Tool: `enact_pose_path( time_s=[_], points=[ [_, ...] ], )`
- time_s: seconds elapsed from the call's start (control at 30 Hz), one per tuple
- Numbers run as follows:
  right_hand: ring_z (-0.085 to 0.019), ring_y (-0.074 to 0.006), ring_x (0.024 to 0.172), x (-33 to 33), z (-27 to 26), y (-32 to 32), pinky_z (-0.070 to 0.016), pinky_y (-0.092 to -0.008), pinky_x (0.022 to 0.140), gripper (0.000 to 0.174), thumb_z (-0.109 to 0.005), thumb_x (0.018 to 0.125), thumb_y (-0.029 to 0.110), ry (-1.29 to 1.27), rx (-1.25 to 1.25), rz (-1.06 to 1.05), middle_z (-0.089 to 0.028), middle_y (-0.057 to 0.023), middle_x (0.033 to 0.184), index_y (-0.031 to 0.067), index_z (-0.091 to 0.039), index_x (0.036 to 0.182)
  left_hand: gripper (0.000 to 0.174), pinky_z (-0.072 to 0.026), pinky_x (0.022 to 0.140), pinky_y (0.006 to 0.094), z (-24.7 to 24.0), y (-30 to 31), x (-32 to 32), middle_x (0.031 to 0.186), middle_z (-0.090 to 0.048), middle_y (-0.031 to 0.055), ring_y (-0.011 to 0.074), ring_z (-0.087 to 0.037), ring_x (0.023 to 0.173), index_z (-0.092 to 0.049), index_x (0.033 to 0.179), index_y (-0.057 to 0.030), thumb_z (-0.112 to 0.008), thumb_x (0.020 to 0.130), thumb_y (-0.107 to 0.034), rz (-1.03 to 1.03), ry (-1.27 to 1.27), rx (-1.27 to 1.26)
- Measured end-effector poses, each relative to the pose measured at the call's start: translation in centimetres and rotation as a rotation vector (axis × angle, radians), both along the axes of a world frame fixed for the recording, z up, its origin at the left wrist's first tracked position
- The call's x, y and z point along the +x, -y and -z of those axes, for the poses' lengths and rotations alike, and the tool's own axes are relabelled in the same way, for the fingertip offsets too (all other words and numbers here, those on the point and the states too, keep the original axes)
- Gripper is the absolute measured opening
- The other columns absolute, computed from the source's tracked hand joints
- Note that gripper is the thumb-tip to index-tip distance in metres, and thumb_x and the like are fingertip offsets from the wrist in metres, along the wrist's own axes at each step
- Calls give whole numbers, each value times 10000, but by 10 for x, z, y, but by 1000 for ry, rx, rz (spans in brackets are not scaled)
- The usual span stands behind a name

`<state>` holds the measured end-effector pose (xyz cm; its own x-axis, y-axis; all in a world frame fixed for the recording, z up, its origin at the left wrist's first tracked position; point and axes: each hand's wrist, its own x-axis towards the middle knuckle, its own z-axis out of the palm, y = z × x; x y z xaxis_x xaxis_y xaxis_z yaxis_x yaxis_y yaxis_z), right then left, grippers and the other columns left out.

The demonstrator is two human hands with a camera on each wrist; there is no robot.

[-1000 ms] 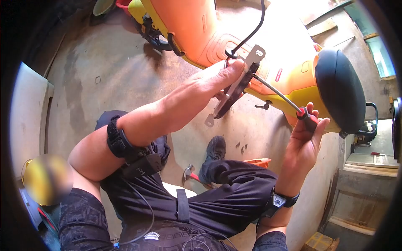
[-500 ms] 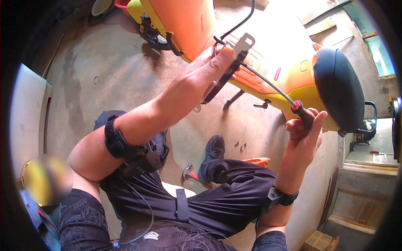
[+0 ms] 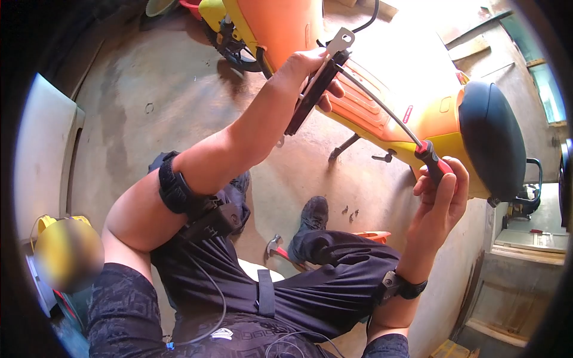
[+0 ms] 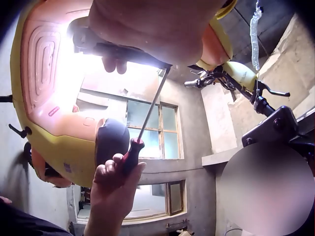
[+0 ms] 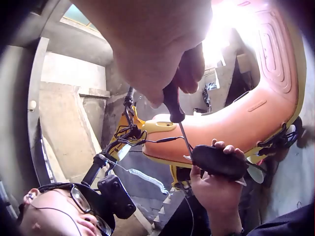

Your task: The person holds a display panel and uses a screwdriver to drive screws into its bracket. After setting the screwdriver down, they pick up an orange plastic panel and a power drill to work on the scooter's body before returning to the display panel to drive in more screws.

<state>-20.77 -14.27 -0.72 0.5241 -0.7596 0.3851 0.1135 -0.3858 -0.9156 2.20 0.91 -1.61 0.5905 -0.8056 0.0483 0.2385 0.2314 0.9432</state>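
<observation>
My left hand point(image 3: 298, 70) grips a flat metal bracket point(image 3: 341, 40) with a black part point(image 3: 314, 95) fixed along it, tilted in the air. From the right wrist view the black part point(image 5: 219, 162) looks like a smooth oval. A red and black screwdriver point(image 3: 434, 162) is held by its handle in my right hand point(image 3: 439, 200), fingertips and thumb around it. Its long shaft point(image 4: 153, 105) slants up to the upper end of the black part, where the tip meets its edge. My left palm and fingers partly hide the bracket.
An orange and yellow scooter point(image 3: 352, 98) with a dark seat point(image 3: 492, 137) stands just beyond the hands. On the floor lie a hammer point(image 3: 276, 246), several small dark pieces point(image 3: 350, 212) and an orange object point(image 3: 373, 237) beside the leg. A white cabinet point(image 3: 48, 143) stands left.
My left hand has moved up and leftward with the bracket and black part. The screwdriver has followed, its tip staying at the part's upper end. The head view has shifted slightly.
</observation>
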Motion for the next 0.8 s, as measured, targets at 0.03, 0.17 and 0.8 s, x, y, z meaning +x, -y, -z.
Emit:
enact_pose_path(
  time_s=[0.03,0.17,0.8],
  points=[
    [-635,-123,746,0,0,0,-489,-215,623,393,-604,1015,362,-13,-36,-18,-662,-109,981,25,-559,1212,651,-416,886,282,-1,-1,1,1001,-651,106,151,-558,911,-547,1258,-13,-380,984,-579,-2,1,1],
    [-634,-120,733,2,-2,-5,-489,-210,624,448,-570,1021,421,-17,-23,-35,-662,-111,973,30,-544,1238,633,-420,880,274,0,-1,5,1000,-655,100,149,-559,911,-564,1245,-29,-380,996,-581,-9,49,-13],
    [-535,-67,631,0,-8,-5,-418,-188,539,544,-484,1034,513,4,208,-176,-592,-52,860,-3,-530,1201,651,-446,865,256,-3,-3,6,980,-659,106,147,-595,861,-612,1251,-27,-409,1012,-598,8,-11,-30]
  ],
)
